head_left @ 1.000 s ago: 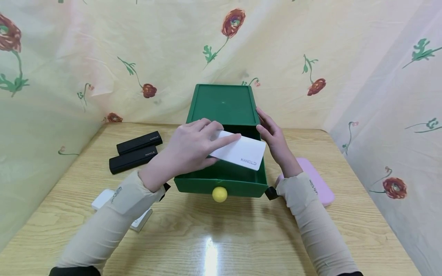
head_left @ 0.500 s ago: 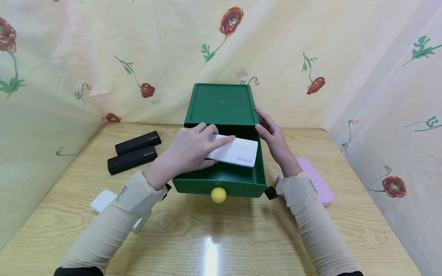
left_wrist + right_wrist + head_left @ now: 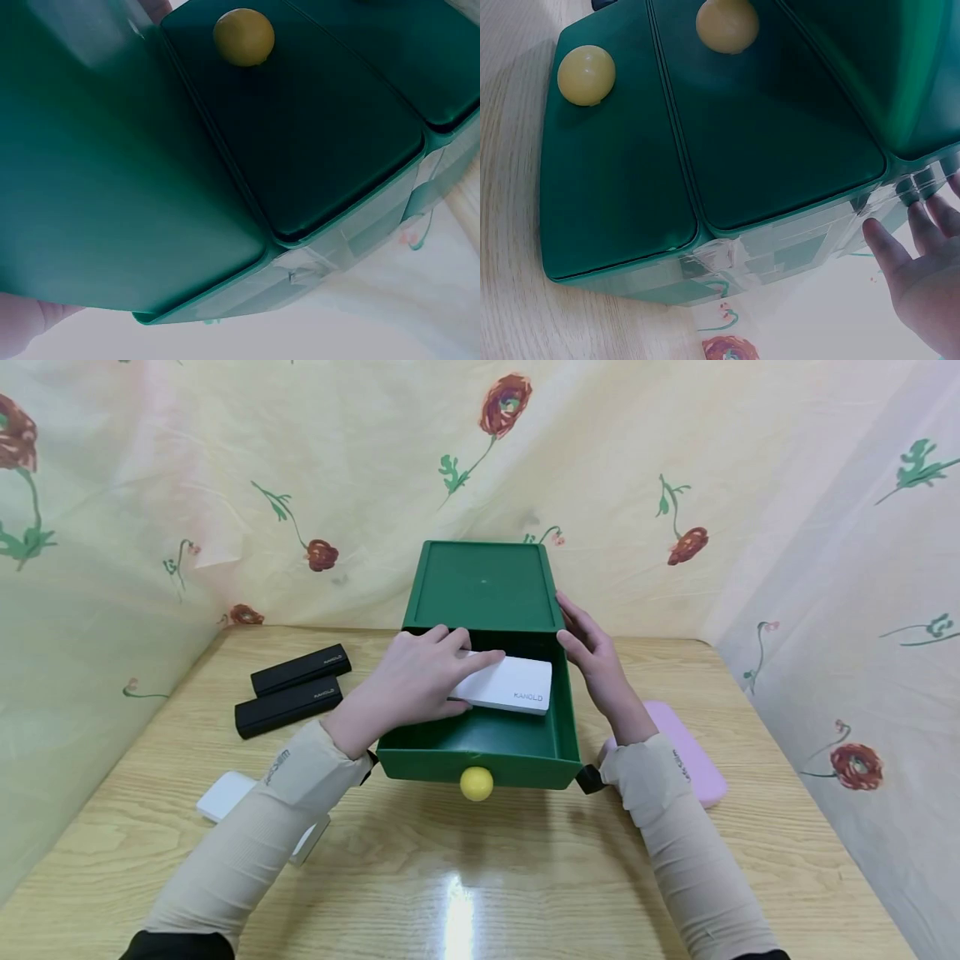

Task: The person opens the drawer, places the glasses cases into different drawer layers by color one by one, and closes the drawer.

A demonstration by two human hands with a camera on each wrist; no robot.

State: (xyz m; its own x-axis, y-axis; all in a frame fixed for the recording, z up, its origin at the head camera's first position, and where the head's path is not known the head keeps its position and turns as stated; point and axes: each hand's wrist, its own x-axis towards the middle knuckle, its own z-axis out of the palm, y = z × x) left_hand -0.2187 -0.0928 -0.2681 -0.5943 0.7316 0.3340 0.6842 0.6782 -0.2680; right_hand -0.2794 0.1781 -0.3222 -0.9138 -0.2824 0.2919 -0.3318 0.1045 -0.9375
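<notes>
In the head view, the left hand (image 3: 416, 681) pinches a white oblong box (image 3: 517, 683) marked KANOLD at its left end. That box lies lengthwise inside the pulled-out top drawer (image 3: 420, 766) of a green drawer cabinet (image 3: 483, 587), towards the back. A yellow ball knob (image 3: 476, 783) sits on the drawer's front. The right hand (image 3: 598, 668) rests against the cabinet's right side with fingers extended; the right wrist view shows those fingers (image 3: 889, 247) along the clear side wall. Shut lower drawers with yellow knobs (image 3: 727, 26) show in both wrist views.
Two black oblong boxes (image 3: 300, 668) lie on the table's left side. Nearer, a white rounded item (image 3: 223, 795) and another pale box (image 3: 311, 842) are partly covered by the left sleeve. A lilac flat case (image 3: 686, 756) lies at right beside the right forearm. A flowered cloth hangs behind.
The left hand has lowered the white box into the drawer and shifted it slightly left, and the box now lies straighter. The right hand keeps its place at the cabinet's side.
</notes>
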